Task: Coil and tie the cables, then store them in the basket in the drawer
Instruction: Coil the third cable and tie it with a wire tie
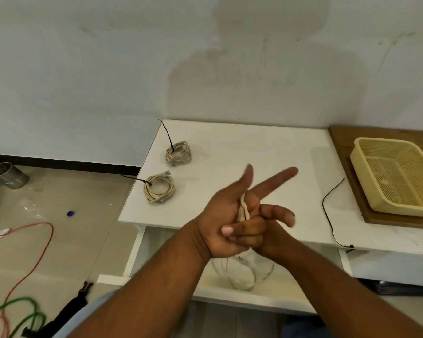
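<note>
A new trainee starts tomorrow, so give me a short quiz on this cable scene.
1. True or false: the basket sits in the drawer.
2. How many tied coils lie on the table?
3. The loose black tie lies: A on the table near the basket; B in the basket; C in the drawer.
Key: 1 false, it stands on the wooden board, outside the drawer. 2 two. 3 A.

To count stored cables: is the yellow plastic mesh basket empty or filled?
Empty of cables: no coil lies on the floor of the yellow plastic mesh basket, which stands on the wooden board.
</note>
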